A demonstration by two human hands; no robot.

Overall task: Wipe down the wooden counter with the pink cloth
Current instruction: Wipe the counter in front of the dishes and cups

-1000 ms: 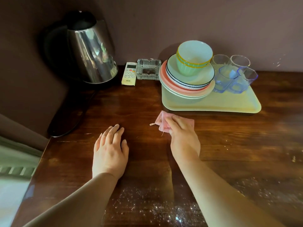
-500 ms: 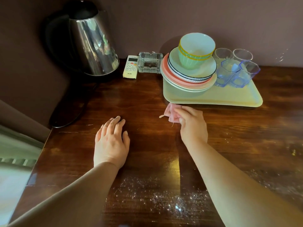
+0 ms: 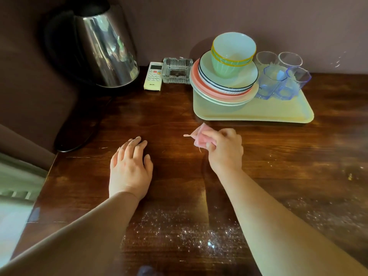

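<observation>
Pink cloth [image 3: 201, 138] beside dish-laden tray [image 3: 258, 113]

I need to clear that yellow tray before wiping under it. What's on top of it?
On the yellow tray sit stacked plates topped by green bowls, beside four glasses. The tray surface beneath them is covered.

Dull mauve wall [image 3: 239, 20] behind and to the left, meeting in a shadowed corner. Pale green-and-white surface [image 3: 14, 188] at lower left, blurred, identity unclear. Light glare falls from the near side.
</observation>
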